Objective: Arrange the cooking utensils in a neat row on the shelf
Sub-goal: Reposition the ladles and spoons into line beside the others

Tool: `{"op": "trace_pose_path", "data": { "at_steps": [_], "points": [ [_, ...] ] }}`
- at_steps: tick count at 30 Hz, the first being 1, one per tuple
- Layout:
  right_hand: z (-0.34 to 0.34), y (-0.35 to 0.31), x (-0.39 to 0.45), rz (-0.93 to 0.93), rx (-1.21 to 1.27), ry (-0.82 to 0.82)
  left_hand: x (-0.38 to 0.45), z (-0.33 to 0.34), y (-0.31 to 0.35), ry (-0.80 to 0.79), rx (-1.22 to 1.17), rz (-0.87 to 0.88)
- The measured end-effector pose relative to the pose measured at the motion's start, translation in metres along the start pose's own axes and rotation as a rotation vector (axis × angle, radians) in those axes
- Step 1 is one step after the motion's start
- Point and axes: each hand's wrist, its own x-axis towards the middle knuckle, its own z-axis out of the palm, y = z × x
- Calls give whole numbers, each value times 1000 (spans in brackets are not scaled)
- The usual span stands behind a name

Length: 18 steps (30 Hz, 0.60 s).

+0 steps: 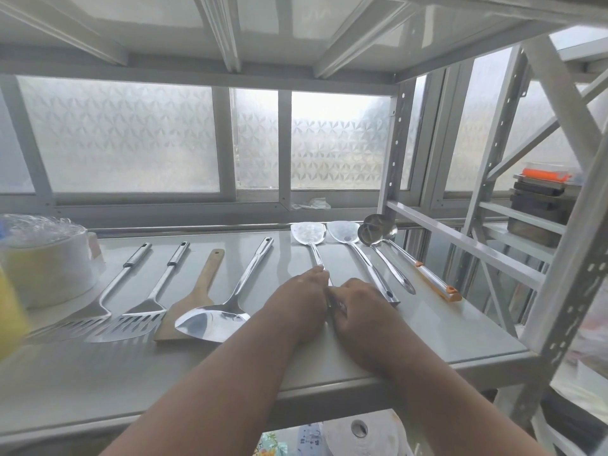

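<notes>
Several cooking utensils lie side by side on the grey shelf point(82, 383). From the left: two slotted steel turners point(108, 291) point(149, 302), a wooden spatula point(194, 297), and a steel spatula point(230, 301) with its blade toward me. A steel turner point(309, 236) points its blade away from me. My left hand point(301, 302) and my right hand point(358, 311) both grip its handle near the middle of the shelf. To its right lie another steel spatula point(355, 245), a ladle point(378, 245) and an orange-handled ladle point(424, 269).
A stack of clear plastic containers point(46, 258) stands at the shelf's left end. The rack's upright posts point(572, 291) rise on the right, with a stack of dark trays point(539, 205) on the neighbouring rack. Frosted windows sit behind the shelf. A paper roll point(362, 432) sits on the level below.
</notes>
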Motion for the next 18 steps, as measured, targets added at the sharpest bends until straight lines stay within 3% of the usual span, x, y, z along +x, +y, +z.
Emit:
{"op": "trace_pose_path", "data": {
  "at_steps": [12, 18],
  "points": [
    [-1, -11, -2, 40, -36, 7, -7, -2, 4, 11, -38, -50],
    [-10, -18, -9, 83, -23, 9, -13, -6, 10, 65, 62, -43]
  ]
}}
